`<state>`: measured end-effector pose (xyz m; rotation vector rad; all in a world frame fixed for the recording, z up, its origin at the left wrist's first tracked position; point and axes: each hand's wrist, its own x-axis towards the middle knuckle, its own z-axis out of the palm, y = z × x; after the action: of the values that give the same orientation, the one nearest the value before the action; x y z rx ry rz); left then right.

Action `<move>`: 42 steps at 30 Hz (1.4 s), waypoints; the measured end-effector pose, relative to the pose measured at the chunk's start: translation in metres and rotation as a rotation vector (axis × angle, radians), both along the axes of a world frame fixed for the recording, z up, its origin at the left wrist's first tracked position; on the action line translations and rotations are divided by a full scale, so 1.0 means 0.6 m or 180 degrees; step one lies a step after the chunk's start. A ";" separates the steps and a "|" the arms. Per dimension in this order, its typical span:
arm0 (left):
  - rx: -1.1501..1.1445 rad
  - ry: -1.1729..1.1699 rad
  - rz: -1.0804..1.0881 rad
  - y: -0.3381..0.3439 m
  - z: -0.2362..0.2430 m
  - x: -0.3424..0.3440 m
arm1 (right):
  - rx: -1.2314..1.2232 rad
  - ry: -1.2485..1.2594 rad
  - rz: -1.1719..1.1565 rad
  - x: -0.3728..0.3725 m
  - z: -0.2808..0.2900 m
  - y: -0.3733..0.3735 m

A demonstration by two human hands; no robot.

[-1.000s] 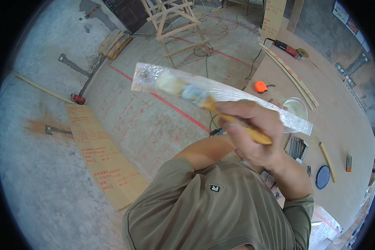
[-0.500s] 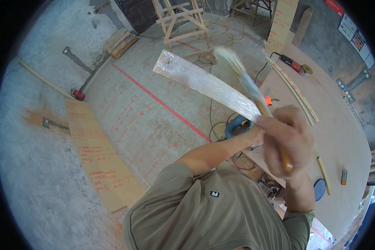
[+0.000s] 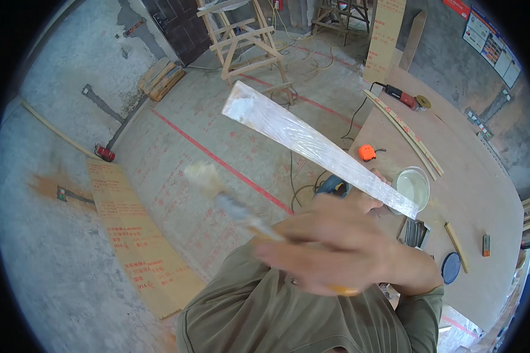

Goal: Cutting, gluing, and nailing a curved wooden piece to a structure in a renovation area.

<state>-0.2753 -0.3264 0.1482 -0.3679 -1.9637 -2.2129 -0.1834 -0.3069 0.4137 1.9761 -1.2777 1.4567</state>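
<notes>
My right hand (image 3: 330, 247) is closed around the handle of a paintbrush (image 3: 238, 209), smeared by motion in front of my chest. Its pale bristles point left, apart from the strip. A long, narrow wooden strip (image 3: 312, 144), glossy and streaked with a whitish wet coat, slants from upper left to lower right. My left hand (image 3: 368, 200) grips it near its lower right end, partly hidden behind the strip and my right hand. Right by that end, on the table, stands a round tub (image 3: 415, 185) of pale liquid.
On the table (image 3: 477, 194) lie an orange tape measure (image 3: 367, 153), an angle grinder (image 3: 403, 97), thin wood strips (image 3: 406, 132), a blue lid (image 3: 451, 267) and a short stick (image 3: 457, 247). A blue power tool (image 3: 334, 186) sits at its left edge. A wooden trestle (image 3: 241, 44) stands ahead.
My right hand and the brush have swung left and down, away from the strip. The strip's lower end has come into view, and the tub and tape measure now show fully.
</notes>
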 end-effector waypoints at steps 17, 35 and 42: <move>-0.0455 0.0314 -0.1403 0.027 0.101 0.049 | 0.1221 -0.1968 0.0534 -0.263 0.124 -0.037; -0.0770 0.0560 -0.1599 0.038 0.106 0.060 | 0.0831 -0.2140 0.0376 -0.317 0.123 -0.020; -0.0216 0.0155 -0.1744 0.030 0.097 0.062 | -0.0132 -0.2637 0.1384 -0.281 0.178 0.000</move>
<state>-0.2382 -0.3085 0.2063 -1.0709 -2.1030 -2.3986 -0.3517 -0.3070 0.5207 1.7274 -1.0876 2.6701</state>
